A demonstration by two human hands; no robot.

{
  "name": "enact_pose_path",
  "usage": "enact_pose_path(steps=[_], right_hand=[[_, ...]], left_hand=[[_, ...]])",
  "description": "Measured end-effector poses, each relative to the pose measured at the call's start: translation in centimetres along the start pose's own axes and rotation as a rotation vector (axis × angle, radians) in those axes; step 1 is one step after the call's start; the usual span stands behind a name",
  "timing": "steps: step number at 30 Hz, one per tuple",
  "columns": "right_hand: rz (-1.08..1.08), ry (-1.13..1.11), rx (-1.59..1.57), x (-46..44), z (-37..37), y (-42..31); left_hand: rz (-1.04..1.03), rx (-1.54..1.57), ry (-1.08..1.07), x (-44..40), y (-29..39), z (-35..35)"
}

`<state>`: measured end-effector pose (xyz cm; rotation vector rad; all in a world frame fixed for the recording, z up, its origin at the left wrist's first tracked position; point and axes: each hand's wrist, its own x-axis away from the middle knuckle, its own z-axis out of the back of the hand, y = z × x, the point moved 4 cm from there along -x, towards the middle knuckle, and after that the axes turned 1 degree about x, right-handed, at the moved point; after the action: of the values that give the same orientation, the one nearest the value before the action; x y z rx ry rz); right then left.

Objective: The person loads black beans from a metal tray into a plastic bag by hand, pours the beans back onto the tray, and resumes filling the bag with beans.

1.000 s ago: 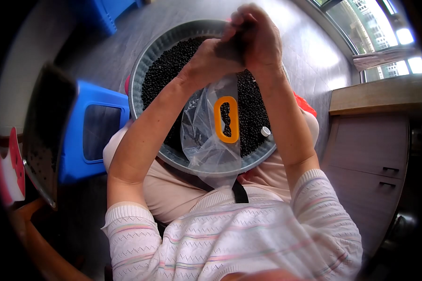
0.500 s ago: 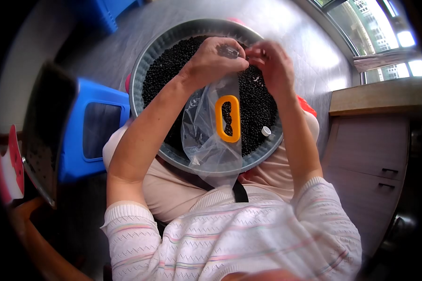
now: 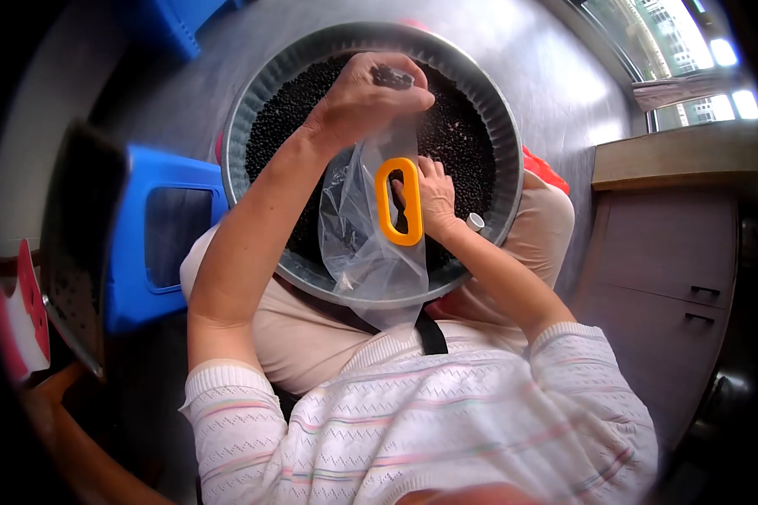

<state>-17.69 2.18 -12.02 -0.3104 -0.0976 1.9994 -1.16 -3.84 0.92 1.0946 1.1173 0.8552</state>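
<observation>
A large grey round tub (image 3: 501, 109) rests on my lap, with many small black beads or beans (image 3: 472, 139) in it. My left hand (image 3: 366, 97) is wrapped round the upper end of a clear plastic bag (image 3: 345, 227) above the tub. An orange-yellow handle (image 3: 411, 202) is on the bag, which hangs down over the tub's near rim. My right hand (image 3: 434, 195) lies low in the tub beside the handle, fingers apart, its thumb partly behind the bag. Near my right wrist is a small white cap (image 3: 475, 222).
A blue stool (image 3: 122, 244) stands left of the tub, beside a dark panel (image 3: 80, 244). More blue plastic (image 3: 164, 25) is at the top left. Something red (image 3: 546, 168) lies by my right knee. A cabinet (image 3: 648, 269) stands at the right.
My right hand has come away from my left hand and moved down into the tub beside the handle. My left hand still grips the bag's upper end.
</observation>
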Motion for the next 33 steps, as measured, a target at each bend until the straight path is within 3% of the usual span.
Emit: enact_pose_path(steps=[5, 6, 8, 9, 12, 15, 21, 25, 28, 33], right_hand=[[-0.051, -0.128, -0.258, -1.9, -0.8, 1.7], [-0.050, 0.005, -0.500, -2.2, -1.5, 2.4], [-0.236, -0.020, -0.832, -3.3, -1.7, 2.7], [-0.663, -0.311, -1.159, -2.7, -0.3, 2.8], [-0.697, -0.362, -1.619, -4.3, 2.4, 2.6], [-0.497, -0.298, -1.913, -7.0, 6.6, 1.7], [-0.163, -0.252, -2.155, -12.4, 13.5, -1.0], [0.171, -0.365, -2.159, -15.4, 14.4, -2.5], [-0.108, -0.076, -2.038, -15.3, 14.6, -5.1], [-0.121, 0.048, -1.932, -15.2, 14.3, -6.0]], left_hand=[[0.019, 0.031, -0.016, 0.0, 0.1, 0.1], [0.030, 0.045, -0.015, 0.1, 0.1, 0.1], [0.039, 0.088, -0.010, 0.3, 0.3, 0.1], [0.042, 0.086, -0.006, 0.4, 0.4, 0.1], [0.041, 0.099, -0.010, 0.4, 0.6, 0.1], [0.043, 0.090, -0.015, 0.4, 0.5, 0.1], [0.111, 0.140, -0.021, 0.4, 0.6, -0.1], [0.123, 0.251, -0.020, 0.3, 0.1, -0.6], [0.111, 0.308, -0.032, 0.2, -0.1, -0.6], [0.052, 0.150, -0.024, 0.1, 0.0, -0.2]])
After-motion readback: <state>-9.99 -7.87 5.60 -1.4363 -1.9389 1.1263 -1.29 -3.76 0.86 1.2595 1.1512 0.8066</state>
